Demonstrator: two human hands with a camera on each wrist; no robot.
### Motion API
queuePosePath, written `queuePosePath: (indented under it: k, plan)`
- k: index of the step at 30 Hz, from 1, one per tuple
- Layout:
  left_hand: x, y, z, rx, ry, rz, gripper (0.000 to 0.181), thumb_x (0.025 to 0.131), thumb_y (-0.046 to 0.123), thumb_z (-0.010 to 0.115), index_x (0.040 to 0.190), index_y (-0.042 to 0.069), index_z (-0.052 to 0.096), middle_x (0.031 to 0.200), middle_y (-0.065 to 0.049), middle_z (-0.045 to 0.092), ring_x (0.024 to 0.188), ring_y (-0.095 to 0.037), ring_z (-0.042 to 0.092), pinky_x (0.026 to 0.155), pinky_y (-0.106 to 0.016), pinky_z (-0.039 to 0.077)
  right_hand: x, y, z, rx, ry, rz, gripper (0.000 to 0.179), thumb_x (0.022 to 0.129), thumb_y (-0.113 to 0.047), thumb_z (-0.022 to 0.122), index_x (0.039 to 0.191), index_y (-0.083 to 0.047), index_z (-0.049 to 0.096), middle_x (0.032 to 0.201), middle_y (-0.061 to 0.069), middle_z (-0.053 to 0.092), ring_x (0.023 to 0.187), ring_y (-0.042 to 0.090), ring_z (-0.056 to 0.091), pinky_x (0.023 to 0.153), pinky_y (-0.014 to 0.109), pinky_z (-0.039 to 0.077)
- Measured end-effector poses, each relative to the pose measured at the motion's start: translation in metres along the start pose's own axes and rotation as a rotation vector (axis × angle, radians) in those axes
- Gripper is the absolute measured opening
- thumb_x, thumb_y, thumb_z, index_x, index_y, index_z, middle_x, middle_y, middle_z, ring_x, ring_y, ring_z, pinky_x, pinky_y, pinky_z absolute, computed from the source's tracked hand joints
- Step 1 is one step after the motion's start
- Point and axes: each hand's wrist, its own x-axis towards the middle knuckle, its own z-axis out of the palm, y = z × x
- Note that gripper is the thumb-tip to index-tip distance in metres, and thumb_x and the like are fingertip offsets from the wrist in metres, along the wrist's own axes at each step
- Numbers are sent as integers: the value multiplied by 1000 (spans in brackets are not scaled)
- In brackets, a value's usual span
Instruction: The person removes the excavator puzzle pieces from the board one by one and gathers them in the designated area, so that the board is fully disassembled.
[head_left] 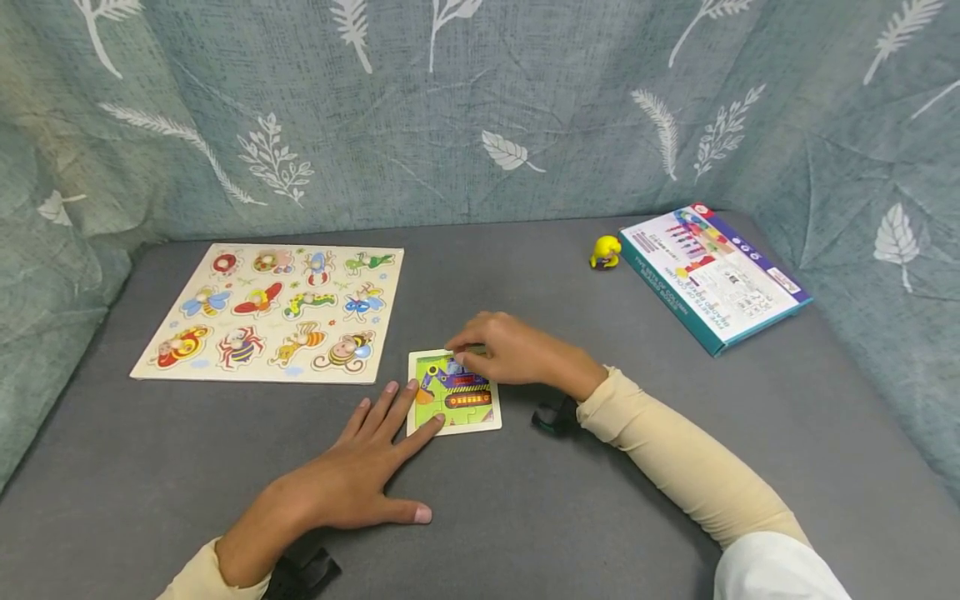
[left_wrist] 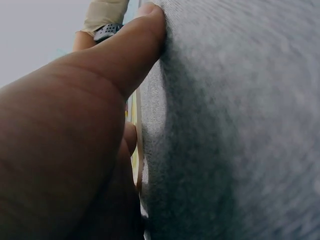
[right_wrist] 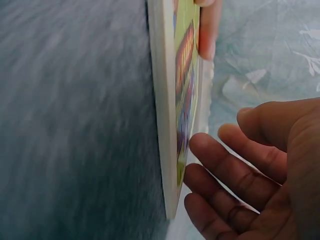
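A small square jigsaw puzzle [head_left: 455,412] in a pale wooden frame lies flat on the grey table, its picture a digger on green. My left hand [head_left: 352,475] is spread palm down at its lower left, with fingertips on the puzzle's left side and the thumb out on the table. At the upper right corner, my right hand [head_left: 517,350] bends over the puzzle. In the right wrist view, its loosely bent fingers [right_wrist: 235,175] meet the puzzle's face [right_wrist: 187,95], the thumb stands apart, and no piece shows between them. The hand hides that corner from the head view.
A wooden insect peg puzzle board [head_left: 247,333] lies at the back left. Toward the back right is a teal and white box [head_left: 720,275], with a small yellow toy [head_left: 605,252] beside it. A patterned curtain [head_left: 465,108] hangs behind the table [head_left: 570,517].
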Motion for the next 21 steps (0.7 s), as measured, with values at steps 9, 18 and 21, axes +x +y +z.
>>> queuePosePath:
  k: [9,18,21]
  plan:
    - [1,-2,2,-17,-1,2,100,78,78,54,156,23,23,161,-11,-14,144,-34,-17,110,-60,-5,12,-9,7,-98,-57,-22,27,98,-19,58,120,-8,70,105,3,65,95,17,54,84,34,45]
    - [4,-1,1,-29,-13,-2,100,79,77,55,156,23,23,160,-10,-17,144,-33,-19,110,-58,-8,19,-10,7,-116,-86,-18,24,99,-19,58,118,-12,71,102,1,62,90,14,50,79,31,42]
    - [3,-1,1,-31,-18,-6,100,78,78,55,157,24,22,160,-10,-18,144,-32,-20,110,-58,-8,22,-12,8,-124,-100,-19,24,99,-18,57,118,-13,71,101,0,61,88,14,49,78,30,42]
